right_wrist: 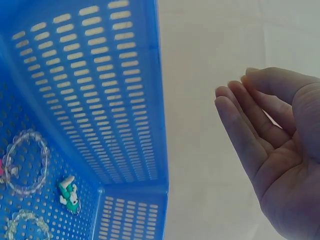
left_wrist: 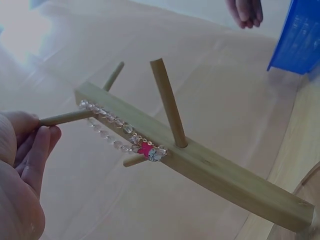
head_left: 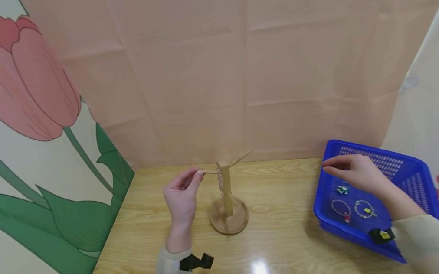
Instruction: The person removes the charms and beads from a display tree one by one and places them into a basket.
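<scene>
Far left of the head view is a wall panel with a big pink tulip print (head_left: 22,80), and a plain peach backdrop (head_left: 237,66) fills the top middle. Everything sits on a light wooden table (head_left: 283,240).

Left of center, the left hand (head_left: 181,197) is up at the wooden stand (head_left: 227,197), fingertips pinching the end of one of its side pegs (head_left: 209,171). The left wrist view shows it better: the fingers (left_wrist: 35,150) are curled round the tip of the peg (left_wrist: 65,118). A clear beaded bracelet (left_wrist: 120,131) with a small pink charm hangs on that same peg, draped against the stand's upright bar (left_wrist: 200,165). In the head view the bracelet (head_left: 220,181) shows as a little loop just below the peg, right beside the post. The stand sits on its round base around the middle of the frame.

Over on the right is a blue plastic basket (head_left: 414,172) with slotted walls. The right hand (head_left: 357,172) hovers over its near-left part, fingers loose and gently bent, holding nothing. The right wrist view confirms it: an empty, relaxed palm (right_wrist: 275,150).

In the basket's bottom lie two more beaded bracelets (head_left: 341,209) (head_left: 364,209) and a small green charm piece (head_left: 341,189), right under the hand but not touching it as far as I can tell.
</scene>
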Tool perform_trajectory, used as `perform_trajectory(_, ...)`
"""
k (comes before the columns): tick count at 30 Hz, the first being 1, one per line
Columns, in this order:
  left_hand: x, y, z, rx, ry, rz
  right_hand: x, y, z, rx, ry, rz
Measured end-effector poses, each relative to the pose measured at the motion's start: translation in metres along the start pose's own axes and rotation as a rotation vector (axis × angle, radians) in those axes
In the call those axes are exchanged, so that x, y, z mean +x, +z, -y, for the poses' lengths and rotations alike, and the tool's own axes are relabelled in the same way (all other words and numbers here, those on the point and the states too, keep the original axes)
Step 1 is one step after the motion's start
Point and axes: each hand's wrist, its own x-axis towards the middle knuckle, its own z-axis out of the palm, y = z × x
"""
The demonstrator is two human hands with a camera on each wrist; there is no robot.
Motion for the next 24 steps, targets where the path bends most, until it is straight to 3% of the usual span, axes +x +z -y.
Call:
perform_trajectory(7, -0.005, 0.005, 0.001, 0.091, 0.056, 0.029, 0.003, 0.009, 0.014, 0.022, -0.057, -0.057)
perform_trajectory(16, -0.011, 0.015, -0.001, 0.087, 0.12, 0.092, 0.011, 0.021, 0.03, 0.047, -0.064, -0.031)
perform_trajectory(24, -0.015, 0.021, -0.001, 0.078, 0.12, 0.098, 0.017, 0.03, 0.039, 0.057, -0.082, -0.033)
